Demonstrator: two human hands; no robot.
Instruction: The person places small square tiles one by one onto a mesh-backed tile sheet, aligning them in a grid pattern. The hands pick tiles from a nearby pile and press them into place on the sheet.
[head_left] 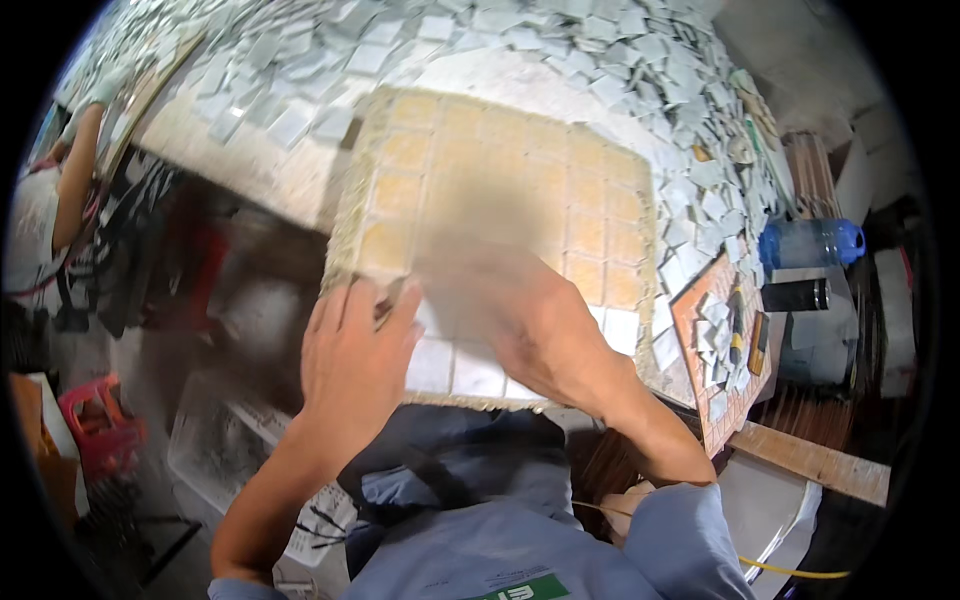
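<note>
A square grid tray [405,150] with a rough, fibrous tan rim lies tilted before me. Yellowish square cells fill its far part, and white square tiles [478,370] sit in the cells nearest me. At the tray's left edge, my left hand [350,340] is closed with its fingers curled; a small dark gap shows between thumb and forefinger, and what it holds cannot be made out. My right hand [545,325] reaches over the middle of the tray above the white tiles. A dark blurred smudge hides its fingertips and several cells.
Loose pale tiles [370,50] cover the table's far side and right. At right stand a tile-strewn orange grid panel [705,400], a blue water bottle [805,242] and a black cylinder [795,295]. Another person's arm [78,175] shows far left; a red stool [100,425] stands below.
</note>
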